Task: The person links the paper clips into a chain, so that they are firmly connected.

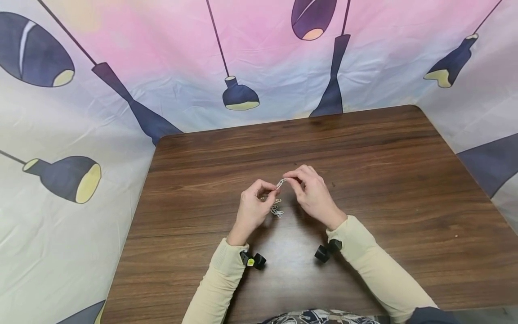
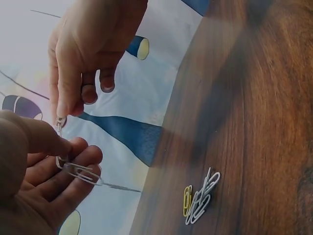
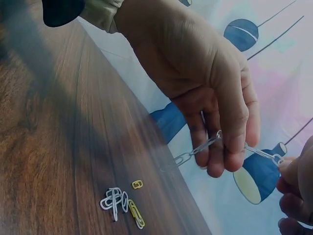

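Observation:
A short chain of silver-white paper clips (image 1: 281, 182) runs between my two hands above the table. My left hand (image 1: 252, 204) pinches it between thumb and forefinger, and linked clips (image 2: 83, 172) dangle from that grip beside the other fingers. At the opposite end, my right hand (image 1: 313, 191) pinches a clip with thumb and index fingertip. The stretch of chain between the hands (image 3: 264, 154) looks taut in the right wrist view. Under the hands, loose white paper clips (image 3: 113, 199) lie in a small pile with a yellow paper clip (image 3: 137, 215). A smaller yellow piece (image 3: 137, 184) sits close by.
The brown wood-grain table (image 1: 194, 180) reaches back to a cloth backdrop (image 1: 162, 90) printed with hanging lamps. Black wrist cameras are strapped over both cuffs, one at the left wrist (image 1: 259, 261) and one at the right wrist (image 1: 322, 254).

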{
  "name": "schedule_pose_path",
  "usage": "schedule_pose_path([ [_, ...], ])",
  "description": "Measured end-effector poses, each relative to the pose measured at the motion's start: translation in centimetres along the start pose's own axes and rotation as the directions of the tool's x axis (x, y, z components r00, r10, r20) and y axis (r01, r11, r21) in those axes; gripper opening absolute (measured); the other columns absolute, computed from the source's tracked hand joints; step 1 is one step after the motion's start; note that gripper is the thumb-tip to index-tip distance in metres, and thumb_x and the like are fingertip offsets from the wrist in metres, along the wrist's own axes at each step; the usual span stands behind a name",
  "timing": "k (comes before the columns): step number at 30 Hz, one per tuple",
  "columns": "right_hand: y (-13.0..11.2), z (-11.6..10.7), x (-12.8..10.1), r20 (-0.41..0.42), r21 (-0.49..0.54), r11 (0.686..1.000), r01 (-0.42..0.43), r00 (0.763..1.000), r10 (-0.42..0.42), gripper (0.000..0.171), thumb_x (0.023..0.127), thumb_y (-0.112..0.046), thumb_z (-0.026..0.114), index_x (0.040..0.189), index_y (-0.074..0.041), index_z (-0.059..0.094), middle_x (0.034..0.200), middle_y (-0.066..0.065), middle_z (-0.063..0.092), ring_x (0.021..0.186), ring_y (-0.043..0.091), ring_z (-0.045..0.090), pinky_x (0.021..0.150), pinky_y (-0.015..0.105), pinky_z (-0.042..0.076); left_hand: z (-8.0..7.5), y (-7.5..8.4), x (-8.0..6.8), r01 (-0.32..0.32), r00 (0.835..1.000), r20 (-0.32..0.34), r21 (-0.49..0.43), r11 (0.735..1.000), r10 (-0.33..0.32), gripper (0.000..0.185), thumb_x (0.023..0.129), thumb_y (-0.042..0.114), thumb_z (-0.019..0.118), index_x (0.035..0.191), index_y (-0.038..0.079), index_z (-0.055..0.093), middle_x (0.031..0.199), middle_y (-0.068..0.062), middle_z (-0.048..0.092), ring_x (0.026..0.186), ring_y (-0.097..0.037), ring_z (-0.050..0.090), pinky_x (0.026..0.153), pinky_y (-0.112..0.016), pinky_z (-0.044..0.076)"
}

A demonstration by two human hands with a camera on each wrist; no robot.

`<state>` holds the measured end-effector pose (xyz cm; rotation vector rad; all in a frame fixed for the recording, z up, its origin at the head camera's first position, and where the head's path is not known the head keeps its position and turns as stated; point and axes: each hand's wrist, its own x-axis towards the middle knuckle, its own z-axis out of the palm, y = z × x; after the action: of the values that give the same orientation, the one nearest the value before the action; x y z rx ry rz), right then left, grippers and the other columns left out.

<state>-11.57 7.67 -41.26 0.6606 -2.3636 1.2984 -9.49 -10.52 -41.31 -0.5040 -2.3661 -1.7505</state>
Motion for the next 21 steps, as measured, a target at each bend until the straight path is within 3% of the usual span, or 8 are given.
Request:
schedule_pose_path([
  [3,-0.3,-0.1,0.1,0.0,0.035,0.999,0.022,1.0,-0.022,0.01,0.094,-0.011,0.064,0.101,-0.01,0.071,0.089,-0.006,0.06,0.078,0.009,0.048,0.064,0.026,0.044,-0.6,1.4,0.0,0.063,0.995,0.081,-0.042,0.997,-0.06,0.021,0.088,-0.007,0.065,0.107,-0.012,0.057,0.09,-0.025,0.069,0.083,-0.041,0.067,0.072,-0.039,0.055],
  [7,-0.9,-0.1,0.2,0.024,0.117,0.992,0.041,0.999,-0.044,0.011,0.095,-0.011,0.063,0.102,-0.013,0.071,0.093,-0.006,0.06,0.082,0.01,0.05,0.067,0.023,0.046,-1.2,2.9,-0.2,0.148,0.975,0.178,-0.081,0.986,-0.132,0.028,0.094,0.002,0.062,0.118,-0.009,0.055,0.097,-0.022,0.069,0.09,-0.039,0.065,0.078,-0.035,0.052],
  [9,-1.1,-0.1,0.3,0.041,0.156,0.986,0.05,0.998,-0.057,0.012,0.094,-0.01,0.063,0.102,-0.014,0.072,0.094,-0.006,0.061,0.086,0.01,0.052,0.07,0.022,0.048,-1.2,2.4,-0.2,0.173,0.971,0.185,-0.104,0.979,-0.152,0.027,0.097,0.008,0.059,0.12,-0.006,0.058,0.103,-0.02,0.069,0.096,-0.037,0.065,0.082,-0.033,0.052],
  [12,-1.5,-0.1,0.5,0.064,0.195,0.978,0.075,0.994,-0.088,0.013,0.093,-0.008,0.065,0.102,-0.013,0.073,0.095,-0.005,0.06,0.092,0.011,0.053,0.074,0.023,0.049,-1.2,1.3,0.0,0.163,0.978,0.157,-0.154,0.975,-0.138,0.026,0.101,0.013,0.053,0.115,-0.007,0.062,0.109,-0.019,0.067,0.104,-0.034,0.063,0.091,-0.035,0.049],
  [15,-1.7,0.0,0.5,0.083,0.202,0.974,0.106,0.989,-0.124,0.013,0.092,-0.007,0.066,0.102,-0.011,0.073,0.095,-0.005,0.057,0.093,0.012,0.052,0.075,0.023,0.048,-1.4,0.6,0.1,0.157,0.982,0.14,-0.206,0.966,-0.13,0.029,0.102,0.015,0.049,0.107,-0.009,0.065,0.104,-0.019,0.067,0.104,-0.033,0.06,0.094,-0.034,0.046],
  [21,-2.1,0.3,0.2,0.118,0.251,0.964,0.091,0.985,-0.124,0.014,0.092,-0.004,0.064,0.101,-0.011,0.072,0.096,0.0,0.054,0.088,0.011,0.057,0.074,0.022,0.051,-2.0,0.5,-0.2,0.216,0.967,0.204,-0.33,0.919,-0.154,0.03,0.101,0.014,0.052,0.101,-0.013,0.063,0.093,-0.016,0.07,0.096,-0.018,0.063,0.096,-0.039,0.045],
])
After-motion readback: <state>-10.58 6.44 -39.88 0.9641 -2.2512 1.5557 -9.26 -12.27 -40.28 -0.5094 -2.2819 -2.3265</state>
